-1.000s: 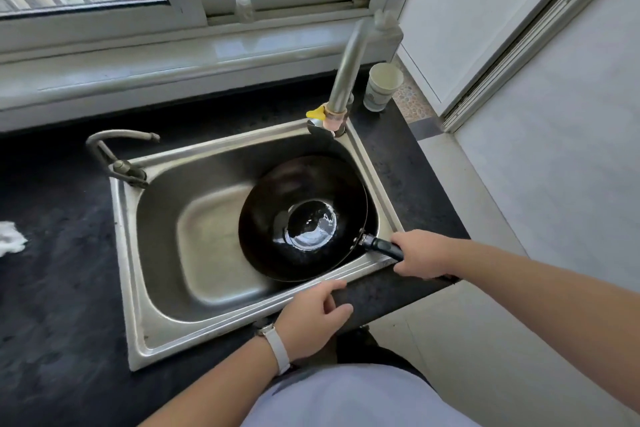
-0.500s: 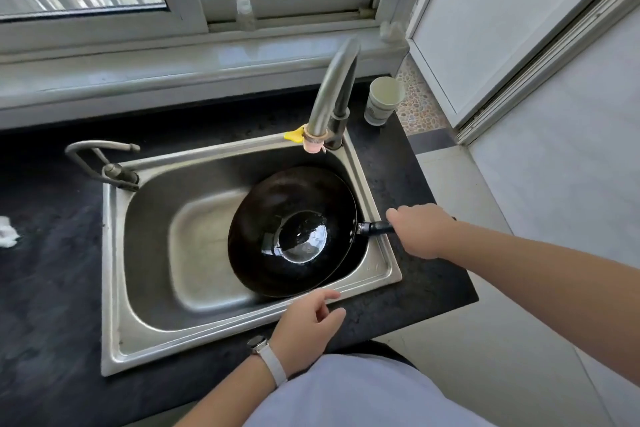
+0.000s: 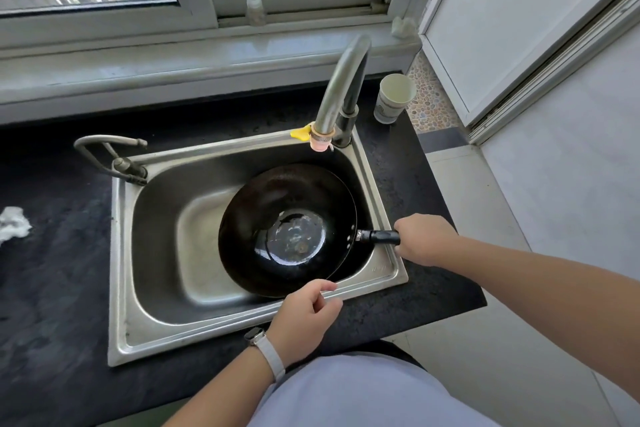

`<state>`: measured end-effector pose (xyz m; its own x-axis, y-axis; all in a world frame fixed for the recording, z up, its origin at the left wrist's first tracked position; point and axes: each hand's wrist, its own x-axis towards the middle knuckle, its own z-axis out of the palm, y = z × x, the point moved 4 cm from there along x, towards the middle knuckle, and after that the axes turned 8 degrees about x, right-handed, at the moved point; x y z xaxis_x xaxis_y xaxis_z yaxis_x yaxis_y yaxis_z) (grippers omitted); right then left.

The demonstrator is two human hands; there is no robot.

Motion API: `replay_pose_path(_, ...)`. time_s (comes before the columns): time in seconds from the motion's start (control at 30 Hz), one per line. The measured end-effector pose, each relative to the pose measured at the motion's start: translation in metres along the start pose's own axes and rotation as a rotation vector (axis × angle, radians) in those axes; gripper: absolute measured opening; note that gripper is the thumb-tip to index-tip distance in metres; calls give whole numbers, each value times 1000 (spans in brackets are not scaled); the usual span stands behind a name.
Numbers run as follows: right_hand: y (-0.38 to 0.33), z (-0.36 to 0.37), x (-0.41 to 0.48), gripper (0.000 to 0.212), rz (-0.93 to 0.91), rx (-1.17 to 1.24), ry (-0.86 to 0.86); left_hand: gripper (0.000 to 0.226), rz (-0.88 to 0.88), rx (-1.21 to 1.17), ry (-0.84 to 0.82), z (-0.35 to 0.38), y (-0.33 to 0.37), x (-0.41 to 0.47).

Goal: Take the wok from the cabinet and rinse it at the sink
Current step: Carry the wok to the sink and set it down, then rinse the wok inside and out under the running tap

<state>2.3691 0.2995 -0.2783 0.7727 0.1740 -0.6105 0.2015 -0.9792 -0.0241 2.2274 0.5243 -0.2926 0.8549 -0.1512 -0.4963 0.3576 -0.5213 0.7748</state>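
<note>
A black wok (image 3: pixel 277 204) rests tilted in the right half of the steel sink (image 3: pixel 121 270), with a little water pooled in its bottom. Its black handle (image 3: pixel 379 237) sticks out over the sink's right rim. My right hand (image 3: pixel 424 239) is closed around the end of that handle. My left hand (image 3: pixel 306 315) hovers at the sink's front rim, just below the wok's near edge, fingers loosely curled and holding nothing. The tall curved faucet (image 3: pixel 341 87) stands at the sink's back right corner, its spout above the wok; no water runs from it.
A smaller bent tap (image 3: pixel 107 156) sits at the sink's back left corner. A paper cup (image 3: pixel 393 99) stands on the black counter (image 3: pixel 52 288) right of the faucet. A crumpled white cloth (image 3: pixel 12 224) lies at the far left. A small bottle (image 3: pixel 255 9) stands on the windowsill.
The wok has shifted a little back and left in the sink, its handle turning from diagonal to level as my right hand moved away from the front rim. My left hand stays near the front rim.
</note>
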Motion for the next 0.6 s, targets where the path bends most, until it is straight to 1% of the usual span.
replay_pose_path(0.13, 15, 2, -11, 16, 15, 73, 11, 16, 18, -27, 51, -5, 8, -7)
replay_pose_path(0.23, 29, -3, -24, 19, 23, 95, 42, 21, 51, -48, 88, -11, 25, -10)
replay_pose_path(0.47, 50, -6, -49, 53, -1, 275, 70, 20, 139, -77, 150, -29, 82, -7)
replay_pose_path(0.6, 64, 9, -59, 52, -2, 351, 61, 20, 189, -46, 184, -41, 111, -7)
